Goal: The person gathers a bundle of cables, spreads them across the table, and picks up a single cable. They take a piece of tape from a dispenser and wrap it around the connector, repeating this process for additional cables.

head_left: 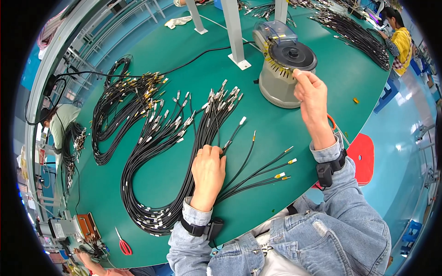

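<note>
Slim black cables [129, 184], bent into a U; apart, beyond and to the right, a grey tape dispenser [278, 86].
On the cables, pale connectors [224, 95] at the far ends, white pieces [153, 220] around the near bend; on the upright dispenser, black disc [301, 57] uppermost, clear cover [277, 30] behind.

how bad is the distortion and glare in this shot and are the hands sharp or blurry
Head view: strong fisheye bending, with the metal frame at left bowed and the corners black; head view: whitish glare on the blue floor at right, with the green table fairly evenly lit; head view: left hand and right hand both fairly sharp, no obvious blur.
</note>
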### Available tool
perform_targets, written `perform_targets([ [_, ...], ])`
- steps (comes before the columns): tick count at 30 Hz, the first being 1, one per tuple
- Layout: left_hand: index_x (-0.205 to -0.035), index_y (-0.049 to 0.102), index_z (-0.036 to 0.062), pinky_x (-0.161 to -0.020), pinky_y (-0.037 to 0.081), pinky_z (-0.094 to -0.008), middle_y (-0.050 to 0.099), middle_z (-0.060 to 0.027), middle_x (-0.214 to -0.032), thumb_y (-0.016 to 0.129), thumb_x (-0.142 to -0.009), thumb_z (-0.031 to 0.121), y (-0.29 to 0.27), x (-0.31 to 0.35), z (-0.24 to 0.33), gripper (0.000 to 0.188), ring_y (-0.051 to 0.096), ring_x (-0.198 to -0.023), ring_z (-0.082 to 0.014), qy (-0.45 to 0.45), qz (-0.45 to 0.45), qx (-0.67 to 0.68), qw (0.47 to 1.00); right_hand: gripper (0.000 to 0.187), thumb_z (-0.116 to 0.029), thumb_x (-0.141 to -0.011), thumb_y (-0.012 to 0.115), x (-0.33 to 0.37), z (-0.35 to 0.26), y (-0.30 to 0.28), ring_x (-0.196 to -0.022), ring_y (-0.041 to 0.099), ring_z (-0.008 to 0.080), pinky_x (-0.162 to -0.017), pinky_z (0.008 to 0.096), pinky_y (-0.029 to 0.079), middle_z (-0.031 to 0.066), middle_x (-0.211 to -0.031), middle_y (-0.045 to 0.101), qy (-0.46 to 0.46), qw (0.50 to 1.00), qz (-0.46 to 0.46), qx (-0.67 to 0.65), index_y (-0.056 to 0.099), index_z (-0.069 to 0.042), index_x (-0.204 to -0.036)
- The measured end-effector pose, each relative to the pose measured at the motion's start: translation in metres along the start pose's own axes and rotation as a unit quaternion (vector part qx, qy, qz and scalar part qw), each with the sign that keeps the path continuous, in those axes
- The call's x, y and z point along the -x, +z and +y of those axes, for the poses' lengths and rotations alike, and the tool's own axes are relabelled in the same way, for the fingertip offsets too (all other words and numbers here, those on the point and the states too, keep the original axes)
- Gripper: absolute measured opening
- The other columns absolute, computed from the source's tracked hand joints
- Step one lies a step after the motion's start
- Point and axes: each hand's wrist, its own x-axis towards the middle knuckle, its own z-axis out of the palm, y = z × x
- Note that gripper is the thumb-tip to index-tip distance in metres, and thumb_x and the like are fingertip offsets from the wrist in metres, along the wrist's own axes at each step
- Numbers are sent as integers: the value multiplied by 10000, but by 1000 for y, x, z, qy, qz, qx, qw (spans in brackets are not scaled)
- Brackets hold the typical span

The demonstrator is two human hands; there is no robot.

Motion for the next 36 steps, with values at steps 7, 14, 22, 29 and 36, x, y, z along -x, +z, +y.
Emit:
perform_targets([
  [7, -820, 538, 11, -624, 450, -345, 558, -93, -795, 648, -719, 23, -1, -2, -1, 150, 546, -702, -253, 12, 16, 37, 999, 128, -112, -871, 525, 19, -11, 7, -531, 336, 47, -497, 209, 260, -25, -605, 402, -61, 990, -114, -61, 518, -25, -777],
  [14, -904, 568, 15, -544, 415, -228, 594, -32, -788, 580, -826, 47, -13, -11, 18, 85, 525, -621, -88, -186, -79, 504, 840, 119, -95, -864, 505, 67, 0, 16, -591, 364, 71, -535, 207, 306, 15, -725, 441, 7, 957, -287, -37, 484, -22, -772],
  [22, -1028, 596, 8, -490, 349, -169, 613, -12, -779, 552, -877, 109, -25, -38, 44, 187, 472, -579, -32, -140, -113, 515, 838, 80, -48, -827, 567, 95, 8, 20, -632, 412, 63, -543, 218, 336, 10, -764, 486, 90, 940, -315, 89, 505, -4, -804],
  [29, -995, 631, 6, -531, 384, -163, 611, -12, -771, 565, -870, 94, -16, -37, 47, 166, 494, -630, -17, -124, -96, 522, 838, 89, -25, -812, 569, 91, 11, 20, -605, 412, 62, -530, 227, 340, 14, -694, 512, -14, 946, -274, 171, 522, 5, -743],
  [36, -1019, 621, 3, -469, 304, -150, 600, 1, -749, 557, -873, 74, -17, -32, 57, 174, 415, -555, 7, -127, -68, 553, 821, 89, -14, -804, 573, 92, 15, 21, -580, 399, 60, -516, 220, 328, 19, -681, 517, -30, 956, -246, 157, 529, 9, -731],
])
